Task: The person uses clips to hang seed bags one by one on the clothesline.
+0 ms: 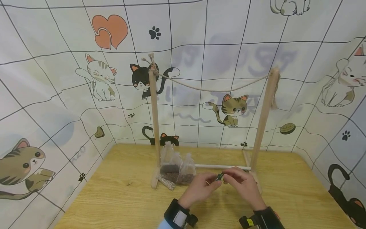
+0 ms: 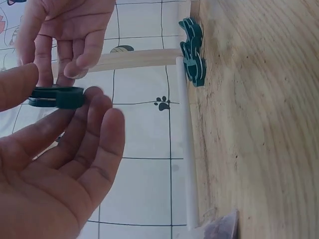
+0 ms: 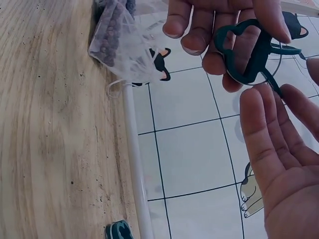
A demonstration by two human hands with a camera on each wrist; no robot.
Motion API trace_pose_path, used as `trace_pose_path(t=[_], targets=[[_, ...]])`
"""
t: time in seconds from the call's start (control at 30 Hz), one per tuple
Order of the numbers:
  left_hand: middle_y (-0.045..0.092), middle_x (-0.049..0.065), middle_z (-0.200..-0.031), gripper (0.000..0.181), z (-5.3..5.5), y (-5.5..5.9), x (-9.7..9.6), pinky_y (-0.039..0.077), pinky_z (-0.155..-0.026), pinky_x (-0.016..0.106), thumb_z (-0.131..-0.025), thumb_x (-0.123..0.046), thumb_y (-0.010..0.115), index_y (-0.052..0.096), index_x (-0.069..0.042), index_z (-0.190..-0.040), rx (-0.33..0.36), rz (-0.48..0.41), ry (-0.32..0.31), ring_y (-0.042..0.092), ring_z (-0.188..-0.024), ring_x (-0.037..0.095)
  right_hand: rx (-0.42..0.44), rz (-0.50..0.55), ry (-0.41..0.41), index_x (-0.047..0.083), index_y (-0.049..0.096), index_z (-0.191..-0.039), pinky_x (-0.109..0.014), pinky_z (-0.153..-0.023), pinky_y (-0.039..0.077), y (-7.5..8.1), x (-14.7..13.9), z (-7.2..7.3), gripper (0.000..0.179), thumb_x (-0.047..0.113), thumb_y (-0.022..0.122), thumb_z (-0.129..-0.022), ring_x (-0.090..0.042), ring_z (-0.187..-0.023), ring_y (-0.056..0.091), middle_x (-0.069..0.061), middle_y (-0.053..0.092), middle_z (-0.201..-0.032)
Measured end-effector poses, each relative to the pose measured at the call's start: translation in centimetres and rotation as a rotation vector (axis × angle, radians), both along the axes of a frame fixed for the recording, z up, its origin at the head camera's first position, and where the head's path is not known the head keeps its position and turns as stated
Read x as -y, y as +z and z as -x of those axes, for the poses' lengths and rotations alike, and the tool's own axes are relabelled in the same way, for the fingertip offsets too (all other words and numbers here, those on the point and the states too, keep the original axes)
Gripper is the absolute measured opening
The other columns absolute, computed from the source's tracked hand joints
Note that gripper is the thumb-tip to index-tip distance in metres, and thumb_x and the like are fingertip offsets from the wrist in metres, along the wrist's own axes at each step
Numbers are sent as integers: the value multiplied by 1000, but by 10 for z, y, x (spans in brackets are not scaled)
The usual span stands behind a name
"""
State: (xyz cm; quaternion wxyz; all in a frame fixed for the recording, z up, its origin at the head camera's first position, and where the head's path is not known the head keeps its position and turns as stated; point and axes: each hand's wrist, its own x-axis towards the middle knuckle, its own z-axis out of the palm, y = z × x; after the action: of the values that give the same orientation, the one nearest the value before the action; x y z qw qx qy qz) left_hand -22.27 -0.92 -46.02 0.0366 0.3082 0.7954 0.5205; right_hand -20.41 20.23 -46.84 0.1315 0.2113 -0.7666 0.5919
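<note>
A small dark green plastic spring clip [image 3: 254, 55], with a rounded, scalloped outline and two short levers, is between my hands. My left hand [image 1: 198, 187] pinches its rounded body between thumb and fingers. From the other side, my right hand [image 1: 243, 184] has thumb and index fingertip at the levers. The right thumb is partly cut off in the right wrist view. More green clips [image 2: 193, 52] lie on the table beyond the hands. One clip [image 3: 118, 230] shows at the lower edge of the right wrist view. In the head view the hands cover most of the held clip.
A wooden frame [image 1: 264, 121] with a sagging rope [image 1: 211, 90] across its top stands behind the hands. A white rod [image 1: 220, 166] runs along its base. Mesh bags of brown pellets [image 1: 186, 178] and a speckled stick-like piece [image 1: 166, 183] sit at its left on the wooden table [image 1: 114, 197].
</note>
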Motion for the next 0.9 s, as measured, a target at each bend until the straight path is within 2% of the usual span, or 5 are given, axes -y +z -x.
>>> trace_pose_path(t=[0.2, 0.4, 0.6, 0.77, 0.9], targets=[[74, 4, -103, 32, -2, 3, 2, 54, -74, 20, -100, -29, 70, 74, -7, -123, -12, -23, 42, 63, -84, 1, 22, -24, -62, -4, 68, -124, -26, -75, 59, 6, 1, -3, 29, 3, 71, -96, -8, -89, 69, -12, 73, -104], [72, 4, -108, 33, -2, 4, 1, 54, -75, 20, -95, -25, 78, 73, -10, -123, -45, -33, 78, 63, -87, 1, -16, -63, -6, -2, 67, -126, -28, -74, 59, 11, 2, -5, 36, 0, 76, -92, -8, -88, 67, -13, 70, -103], [73, 2, -106, 36, -3, 2, 0, 55, -76, 22, -90, -22, 82, 73, -11, -123, -40, -45, 94, 64, -86, 3, -64, -83, 3, -1, 69, -120, -29, -72, 60, 13, 3, -6, 33, -1, 78, -89, -9, -84, 68, -9, 70, -97], [72, 3, -106, 37, -2, 0, -1, 54, -74, 20, -90, -23, 83, 73, -10, -122, -46, -38, 94, 63, -85, 2, -104, -96, -33, -6, 70, -115, -29, -69, 60, 12, 3, -6, 31, -5, 79, -86, -6, -82, 68, -11, 72, -93], [73, 4, -103, 35, -1, -2, -1, 54, -71, 19, -88, -22, 84, 73, -9, -120, -76, -28, 82, 64, -84, 3, -124, -123, -72, -3, 73, -109, -27, -66, 59, 10, 5, -6, 26, -5, 80, -84, -4, -78, 68, -9, 74, -89]])
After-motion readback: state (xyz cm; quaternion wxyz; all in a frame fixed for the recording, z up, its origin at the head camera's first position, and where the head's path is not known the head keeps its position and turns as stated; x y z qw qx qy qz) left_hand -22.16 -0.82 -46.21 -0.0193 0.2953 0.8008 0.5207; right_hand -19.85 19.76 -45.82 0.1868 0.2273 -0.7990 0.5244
